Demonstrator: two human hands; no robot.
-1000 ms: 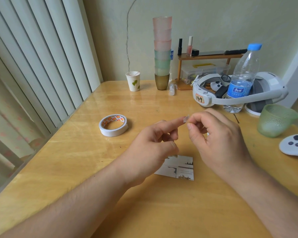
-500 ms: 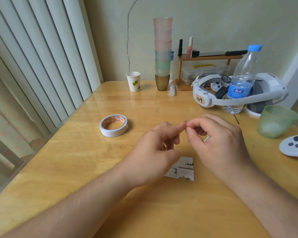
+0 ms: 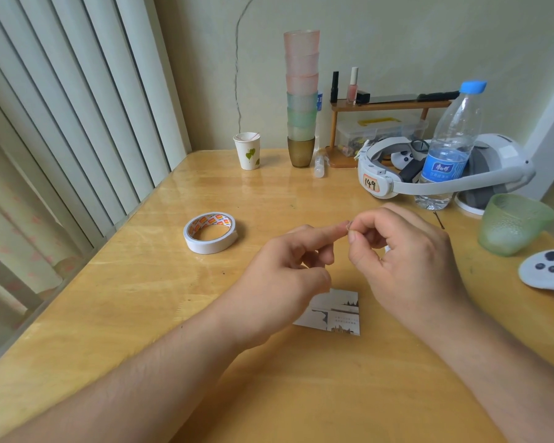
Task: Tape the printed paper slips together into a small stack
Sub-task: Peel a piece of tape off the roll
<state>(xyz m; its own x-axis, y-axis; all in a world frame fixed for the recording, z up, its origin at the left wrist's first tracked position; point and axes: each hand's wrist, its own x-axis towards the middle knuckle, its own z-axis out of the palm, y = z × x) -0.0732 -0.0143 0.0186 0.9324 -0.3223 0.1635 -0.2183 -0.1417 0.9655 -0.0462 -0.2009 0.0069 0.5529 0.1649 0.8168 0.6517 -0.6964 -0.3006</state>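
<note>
Printed paper slips lie flat on the wooden table, partly hidden under my left hand. My hands meet in the air just above them. My left index finger points right with a small clear piece of tape at its tip. My right hand pinches that piece between thumb and forefinger. The white tape roll lies on the table to the left of both hands.
A green cup, a white controller, a water bottle and a white headset crowd the right side. A paper cup, a tall cup stack and a small wooden shelf stand at the back. Blinds line the table's left edge.
My hands stay together over the slips with small finger movements at the tape piece. My left hand has shifted slightly, covering more of the slips.
</note>
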